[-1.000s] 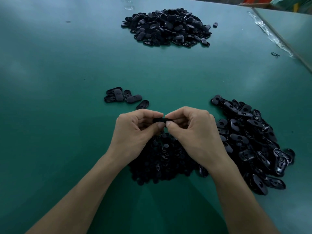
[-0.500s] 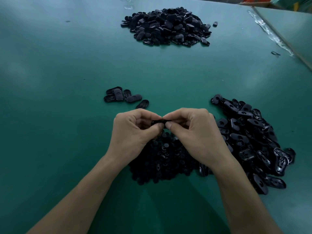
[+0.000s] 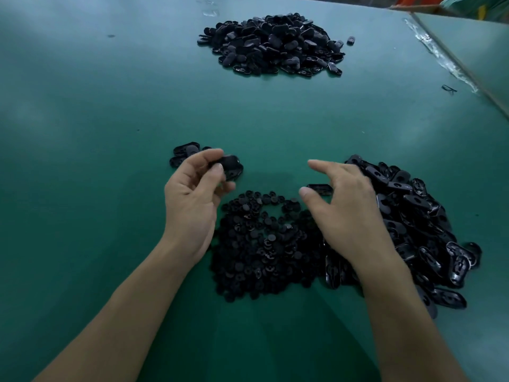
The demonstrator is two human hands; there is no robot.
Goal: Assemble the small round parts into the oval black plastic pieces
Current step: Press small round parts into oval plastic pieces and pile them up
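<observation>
Two hands hang over the green table (image 3: 82, 133): the left hand (image 3: 192, 197) pinches an oval black piece (image 3: 230, 162), while the right hand (image 3: 347, 210) is spread loosely, holding nothing.

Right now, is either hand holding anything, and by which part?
The left hand pinches one oval black piece by one end; the right hand holds nothing.

L hand (image 3: 192, 199) moved piece (image 3: 229, 162) left; R hand (image 3: 349, 208) released.
</observation>
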